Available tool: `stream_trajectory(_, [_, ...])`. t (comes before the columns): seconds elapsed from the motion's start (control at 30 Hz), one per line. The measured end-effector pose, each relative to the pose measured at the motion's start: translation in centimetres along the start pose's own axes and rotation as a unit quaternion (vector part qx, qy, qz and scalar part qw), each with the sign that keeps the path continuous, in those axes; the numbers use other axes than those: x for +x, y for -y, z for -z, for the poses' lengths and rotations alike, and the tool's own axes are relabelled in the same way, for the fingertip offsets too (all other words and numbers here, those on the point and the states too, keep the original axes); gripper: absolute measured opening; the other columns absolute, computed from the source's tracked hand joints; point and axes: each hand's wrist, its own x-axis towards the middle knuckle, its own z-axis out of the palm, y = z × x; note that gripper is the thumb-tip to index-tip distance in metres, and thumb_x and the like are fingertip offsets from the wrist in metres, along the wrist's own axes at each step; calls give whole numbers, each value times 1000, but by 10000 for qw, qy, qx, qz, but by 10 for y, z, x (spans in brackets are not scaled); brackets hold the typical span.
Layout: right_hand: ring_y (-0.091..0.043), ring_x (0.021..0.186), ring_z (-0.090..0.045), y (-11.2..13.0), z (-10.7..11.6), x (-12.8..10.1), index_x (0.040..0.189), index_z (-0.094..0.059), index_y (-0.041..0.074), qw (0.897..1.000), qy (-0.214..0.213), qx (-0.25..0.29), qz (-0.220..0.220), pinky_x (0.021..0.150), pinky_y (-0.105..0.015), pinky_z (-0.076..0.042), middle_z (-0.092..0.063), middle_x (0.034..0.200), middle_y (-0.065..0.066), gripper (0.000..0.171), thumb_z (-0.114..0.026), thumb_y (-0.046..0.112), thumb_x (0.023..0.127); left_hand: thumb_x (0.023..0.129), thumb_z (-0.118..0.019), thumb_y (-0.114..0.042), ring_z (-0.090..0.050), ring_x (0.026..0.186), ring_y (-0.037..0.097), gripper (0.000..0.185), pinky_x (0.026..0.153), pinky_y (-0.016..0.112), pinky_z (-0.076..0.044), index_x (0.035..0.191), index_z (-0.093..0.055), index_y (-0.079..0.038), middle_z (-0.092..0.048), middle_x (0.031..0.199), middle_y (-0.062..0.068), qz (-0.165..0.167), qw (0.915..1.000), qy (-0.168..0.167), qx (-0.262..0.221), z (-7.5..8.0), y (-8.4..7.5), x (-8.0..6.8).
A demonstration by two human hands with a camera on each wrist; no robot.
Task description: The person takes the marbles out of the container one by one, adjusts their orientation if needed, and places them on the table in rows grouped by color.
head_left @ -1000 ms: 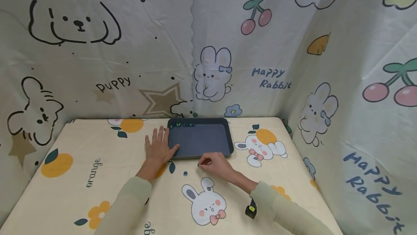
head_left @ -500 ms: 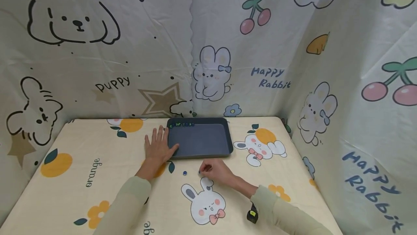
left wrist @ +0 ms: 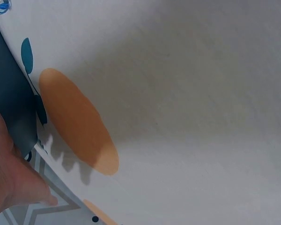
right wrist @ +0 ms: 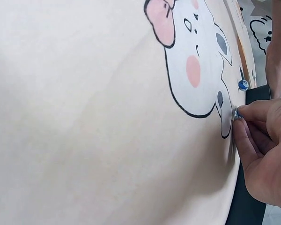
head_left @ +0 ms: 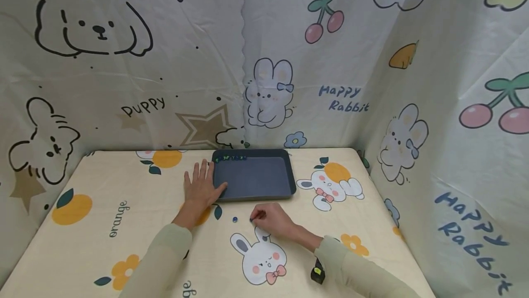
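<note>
A dark grey rectangular tray lies at the back of the table, with a row of small blue and green marbles along its far left edge. My left hand rests flat with fingers spread at the tray's left side, thumb over the rim. In front of the tray, my right hand pinches a small blue glass marble between thumb and fingertips, low over the cloth. Just left of those fingertips, another blue marble sits alone on the cloth; the right wrist view shows it as clear glass with blue swirls.
A cream cloth printed with oranges, rabbits and flowers covers the table. Patterned fabric walls stand behind and to the right. A small black object with a yellow-green mark is beside the right sleeve.
My right hand has come back from the tray's front edge toward the near side, the marble still in its fingertips, and shifted slightly left. The left hand and the tray have stayed put.
</note>
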Motion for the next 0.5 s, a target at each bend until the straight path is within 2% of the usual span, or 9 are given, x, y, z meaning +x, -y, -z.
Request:
stream_trajectory(0.17, [-1, 75, -61, 1, 0, 3, 91, -73, 11, 9998, -51, -29, 211, 69, -20, -53, -68, 83, 10, 12, -72, 0, 88, 96, -50, -61, -2, 150, 41, 91, 116, 63, 2, 160, -16, -5, -5, 165, 21, 9, 10000, -35, -9, -1, 0, 0])
stream_trajectory(0.5, [-2, 76, -62, 3, -1, 3, 92, -73, 10, 9997, 1, 19, 237, 70, -20, -54, -70, 84, 6, 12, -72, -1, 87, 96, -52, -60, -3, 150, 41, 91, 116, 63, 2, 159, -17, -4, -6, 165, 21, -15, 9999, -94, -75, 0, 0, -1])
